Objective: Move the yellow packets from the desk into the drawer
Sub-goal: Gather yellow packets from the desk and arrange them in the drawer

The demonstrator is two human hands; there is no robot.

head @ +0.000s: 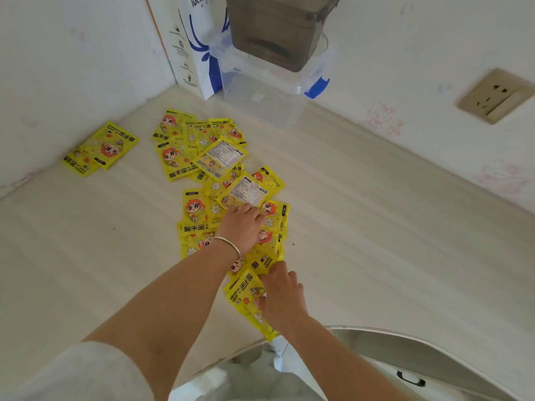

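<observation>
Several yellow packets (199, 157) with a cartoon figure lie scattered in a band down the middle of the pale desk (376, 227). Two more packets (101, 149) lie apart at the far left by the wall. My left hand (241, 224), with a bangle on the wrist, rests palm down on the packets in the middle of the band, its fingers touching a face-down packet (249, 191). My right hand (282, 296) presses on a small stack of packets (246, 296) at the desk's near edge. A drawer front with a black handle (411, 379) shows at the bottom right.
A clear plastic box (260, 96) with a blue clip stands at the back, a grey container (275, 27) on top of it. A white and blue paper bag (194, 47) leans in the corner. A wall socket (492, 95) sits on the right wall.
</observation>
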